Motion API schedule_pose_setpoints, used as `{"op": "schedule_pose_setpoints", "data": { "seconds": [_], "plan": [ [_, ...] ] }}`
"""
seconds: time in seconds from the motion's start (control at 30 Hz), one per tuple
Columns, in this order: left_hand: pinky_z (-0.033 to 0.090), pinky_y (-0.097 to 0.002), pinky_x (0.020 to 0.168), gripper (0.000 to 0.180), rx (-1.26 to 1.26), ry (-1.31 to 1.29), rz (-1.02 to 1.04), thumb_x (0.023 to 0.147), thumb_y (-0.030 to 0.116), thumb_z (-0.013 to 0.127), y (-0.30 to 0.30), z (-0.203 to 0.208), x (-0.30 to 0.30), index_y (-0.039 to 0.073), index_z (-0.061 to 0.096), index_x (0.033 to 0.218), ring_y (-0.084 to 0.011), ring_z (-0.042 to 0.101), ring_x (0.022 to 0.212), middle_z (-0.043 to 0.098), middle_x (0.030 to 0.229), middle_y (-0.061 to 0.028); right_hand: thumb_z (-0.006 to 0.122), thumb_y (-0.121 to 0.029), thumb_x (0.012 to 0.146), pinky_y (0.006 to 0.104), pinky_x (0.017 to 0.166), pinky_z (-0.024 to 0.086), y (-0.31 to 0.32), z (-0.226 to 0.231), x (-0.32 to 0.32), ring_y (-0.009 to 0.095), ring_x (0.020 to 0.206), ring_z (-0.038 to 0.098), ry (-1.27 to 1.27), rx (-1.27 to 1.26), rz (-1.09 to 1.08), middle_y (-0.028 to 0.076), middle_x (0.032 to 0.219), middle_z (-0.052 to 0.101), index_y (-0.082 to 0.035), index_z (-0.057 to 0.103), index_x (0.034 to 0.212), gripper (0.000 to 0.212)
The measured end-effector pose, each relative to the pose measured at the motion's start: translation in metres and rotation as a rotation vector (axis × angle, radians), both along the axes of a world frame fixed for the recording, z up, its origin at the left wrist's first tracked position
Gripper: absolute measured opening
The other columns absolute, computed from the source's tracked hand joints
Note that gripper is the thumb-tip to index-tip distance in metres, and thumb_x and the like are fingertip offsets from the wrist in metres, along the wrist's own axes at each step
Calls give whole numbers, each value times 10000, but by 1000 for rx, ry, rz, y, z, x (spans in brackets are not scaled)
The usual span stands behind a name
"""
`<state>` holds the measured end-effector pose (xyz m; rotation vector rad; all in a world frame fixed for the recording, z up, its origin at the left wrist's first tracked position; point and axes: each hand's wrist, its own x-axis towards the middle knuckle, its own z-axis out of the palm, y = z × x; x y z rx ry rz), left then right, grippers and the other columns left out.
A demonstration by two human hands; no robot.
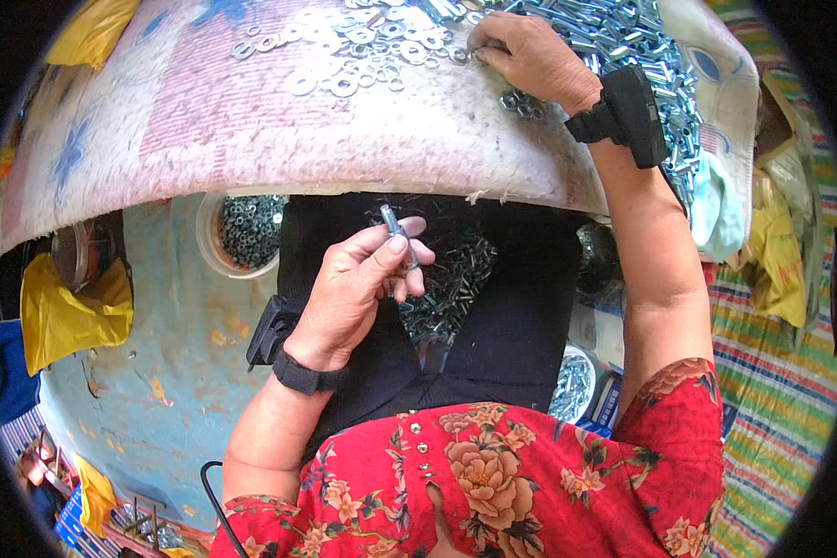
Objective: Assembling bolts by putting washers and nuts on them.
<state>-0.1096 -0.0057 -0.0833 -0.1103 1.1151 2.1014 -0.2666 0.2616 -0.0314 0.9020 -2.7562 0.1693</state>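
Over my lap, my left hand [367, 265] is closed on a shiny metal sleeve [392, 221], pinched between thumb and fingers and pointing up. The sleeve's lower end is partly hidden by the fingers. At the far side, my right hand [535, 63] reaches onto the cloth-covered table [363, 149]. Its fingers are bent together at the edge of the scattered flat washers [344, 86]; whatever they pinch is hidden. Just right of that hand spreads a large heap of metal sleeves [623, 33]. A few nuts [521, 104] lie below its palm.
A white tub of nuts [205, 244] stands left of my knees. Many small metal parts [451, 288] lie between my legs. Low on the right is a white bucket of metal pieces [581, 372]. Yellow bags [74, 316] hang at the left; a pale green cloth [716, 209] hangs right.
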Motion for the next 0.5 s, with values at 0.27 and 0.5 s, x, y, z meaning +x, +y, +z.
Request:
{"op": "schedule_pose_setpoints", "data": {
  "seconds": [0.27,0.5],
  "plan": [
    [439,-193,580,322,25,179,-33,899,190,496,11,13,-9,-26,523,1136,-87,569,678,619,891,-74,575,-100,785,334,628,462,-16,8,40,257,702,599,115,-265,-139,146,752,594,-10,566,835,103],
    [445,-193,582,286,70,276,-52,889,189,517,31,34,-11,-7,557,1093,-89,570,663,625,866,-62,641,6,688,303,568,471,-70,12,135,251,654,605,212,-724,-81,108,736,596,-38,595,773,106]
  ]
}}
